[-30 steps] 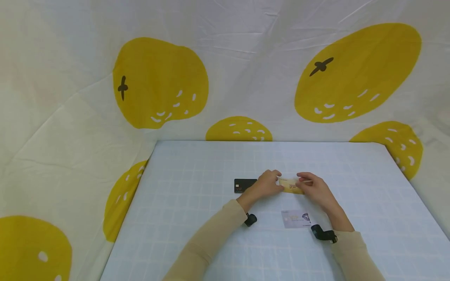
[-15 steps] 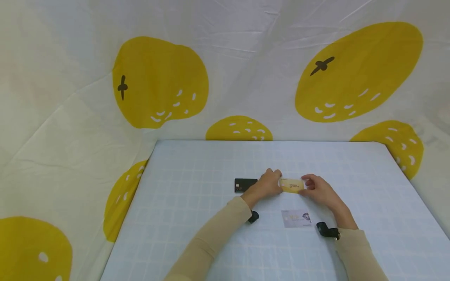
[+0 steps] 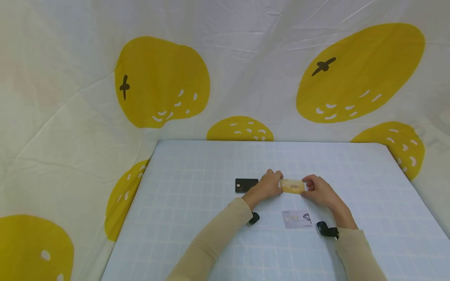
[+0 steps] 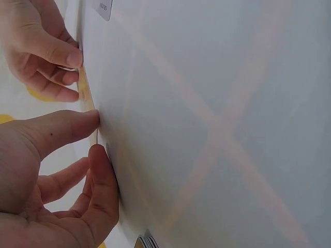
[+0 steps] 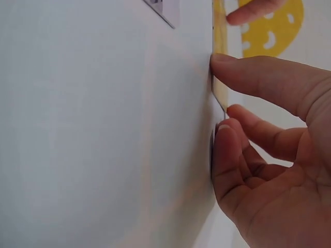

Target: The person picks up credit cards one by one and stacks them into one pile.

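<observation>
In the head view a gold card (image 3: 292,186) with small print lies flat between both hands, at or just above the cloth. My left hand (image 3: 268,186) pinches its left end, with the thumb at the near edge. At its right end my right hand (image 3: 320,191) holds the card between thumb and fingers, as the right wrist view shows with the card (image 5: 220,39) edge-on. A black VIP card (image 3: 246,185) lies left of the left hand, its lower right corner hidden. Nearer to me lies a pale purple card (image 3: 297,219) with a dark gem picture.
A pale checked cloth (image 3: 193,175) covers the table. Behind and to the left hangs a white curtain (image 3: 246,78) with large yellow fruit prints. Small black wrist devices (image 3: 327,230) sit at both sleeve cuffs.
My right hand has shifted slightly right, from over the gold card to its right end, showing more of the card. The black and purple cards lie where they were.
</observation>
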The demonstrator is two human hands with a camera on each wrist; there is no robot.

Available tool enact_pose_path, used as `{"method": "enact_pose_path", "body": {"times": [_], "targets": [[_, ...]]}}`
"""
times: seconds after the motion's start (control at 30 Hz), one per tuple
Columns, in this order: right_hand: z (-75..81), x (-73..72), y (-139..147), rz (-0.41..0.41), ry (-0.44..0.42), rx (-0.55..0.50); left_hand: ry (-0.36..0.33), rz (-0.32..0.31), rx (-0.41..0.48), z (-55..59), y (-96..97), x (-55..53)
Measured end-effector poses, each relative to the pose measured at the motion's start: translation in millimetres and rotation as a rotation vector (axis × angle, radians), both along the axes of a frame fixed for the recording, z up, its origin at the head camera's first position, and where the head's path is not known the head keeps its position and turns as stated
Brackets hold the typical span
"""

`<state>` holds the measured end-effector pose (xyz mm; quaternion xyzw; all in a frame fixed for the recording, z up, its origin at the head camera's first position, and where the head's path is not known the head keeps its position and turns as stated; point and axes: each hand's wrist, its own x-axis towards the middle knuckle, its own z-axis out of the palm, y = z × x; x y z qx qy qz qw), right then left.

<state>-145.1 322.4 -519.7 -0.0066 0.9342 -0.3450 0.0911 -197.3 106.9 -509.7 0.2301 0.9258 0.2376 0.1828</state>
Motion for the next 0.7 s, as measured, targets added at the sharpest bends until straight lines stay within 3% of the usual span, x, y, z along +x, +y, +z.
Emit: {"method": "enact_pose_path", "body": {"times": [0.7], "targets": [[2.2, 7.8, -4.3, -0.053, 0.015, -0.068, -0.009, 0.063, 0.024, 0.0, 9.3, 7.4]]}}
